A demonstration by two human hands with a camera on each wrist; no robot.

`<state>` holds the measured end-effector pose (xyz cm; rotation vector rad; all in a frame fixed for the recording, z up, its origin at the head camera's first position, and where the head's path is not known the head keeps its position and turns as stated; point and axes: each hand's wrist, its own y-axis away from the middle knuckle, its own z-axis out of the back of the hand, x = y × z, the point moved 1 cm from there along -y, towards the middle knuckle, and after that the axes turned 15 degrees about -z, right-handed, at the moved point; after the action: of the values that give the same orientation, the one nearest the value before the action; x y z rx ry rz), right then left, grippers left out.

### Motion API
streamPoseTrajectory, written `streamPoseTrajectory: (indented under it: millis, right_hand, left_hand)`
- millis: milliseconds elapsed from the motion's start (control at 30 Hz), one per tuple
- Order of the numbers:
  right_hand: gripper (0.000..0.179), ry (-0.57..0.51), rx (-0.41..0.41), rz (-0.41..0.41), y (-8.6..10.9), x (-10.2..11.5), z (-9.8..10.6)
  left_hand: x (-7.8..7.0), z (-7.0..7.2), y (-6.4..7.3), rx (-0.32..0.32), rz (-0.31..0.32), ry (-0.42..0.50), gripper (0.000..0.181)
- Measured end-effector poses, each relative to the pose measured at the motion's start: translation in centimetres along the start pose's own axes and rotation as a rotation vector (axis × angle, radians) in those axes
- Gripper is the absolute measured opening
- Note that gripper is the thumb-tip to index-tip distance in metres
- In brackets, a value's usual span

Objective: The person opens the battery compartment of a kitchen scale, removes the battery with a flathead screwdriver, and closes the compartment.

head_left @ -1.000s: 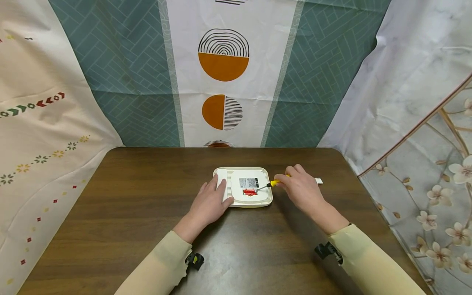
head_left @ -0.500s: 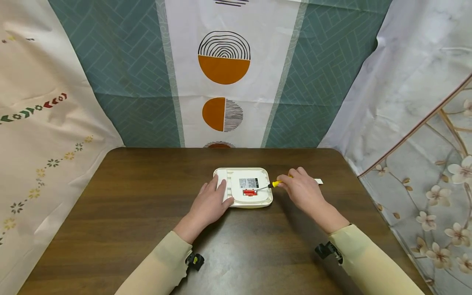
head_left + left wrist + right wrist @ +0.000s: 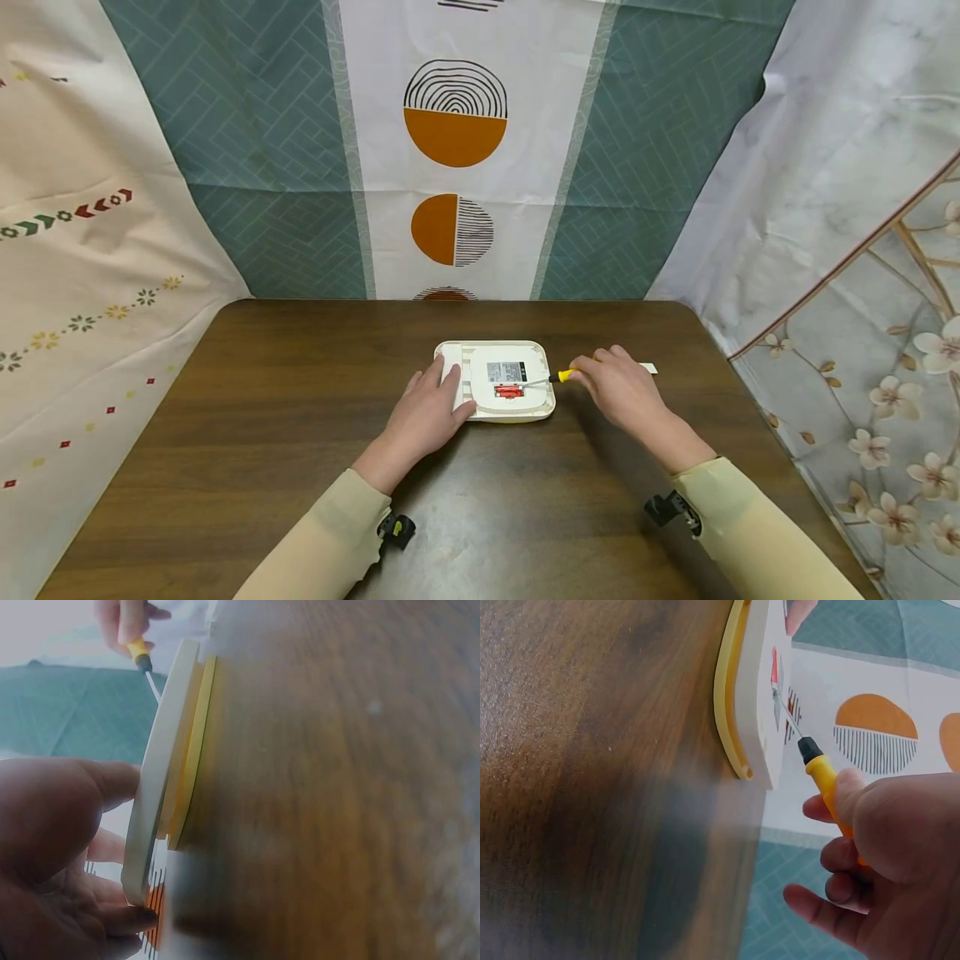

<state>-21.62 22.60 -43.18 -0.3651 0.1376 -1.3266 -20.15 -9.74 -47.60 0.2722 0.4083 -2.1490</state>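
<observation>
A flat white device [image 3: 485,403], shaped like a kitchen scale, lies bottom up on the table, with its yellow face [image 3: 196,742] downward. Two red batteries [image 3: 509,393] sit in its opened compartment below a printed label. My left hand [image 3: 426,410] rests on the left end, fingers spread over it and thumb at the near edge. My right hand [image 3: 618,393] grips a yellow-handled screwdriver [image 3: 823,776] between thumb and fingers. The metal tip reaches the right end of the batteries. Past the left end, one left fingertip shows in the left wrist view.
A small flat white piece [image 3: 648,367] lies on the brown wooden table [image 3: 315,375], just beyond my right hand. Patterned cloths [image 3: 285,150] hang behind the table and along both sides. Each sleeved wrist wears a small black camera [image 3: 396,530].
My right hand has drawn slightly to the right with the screwdriver, its tip staying near the batteries' right end. My left hand and the device keep their place.
</observation>
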Motion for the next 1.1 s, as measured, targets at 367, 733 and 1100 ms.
streamPoseTrajectory:
  millis: [367, 733, 1100]
  right_hand:
    - [0.015, -0.019, 0.027, -0.014, 0.48, -0.52, -0.15]
    - [0.014, -0.038, 0.016, -0.017, 0.83, -0.74, -0.03]
    - [0.014, -0.078, -0.040, -0.016, 0.87, -0.82, -0.22]
  left_hand:
    - [-0.33, 0.00, 0.14, -0.005, 0.004, -0.005, 0.073]
    - [-0.40, -0.14, 0.20, -0.006, 0.010, -0.003, 0.073]
    - [-0.62, -0.17, 0.34, -0.025, -0.001, -0.006, 0.073]
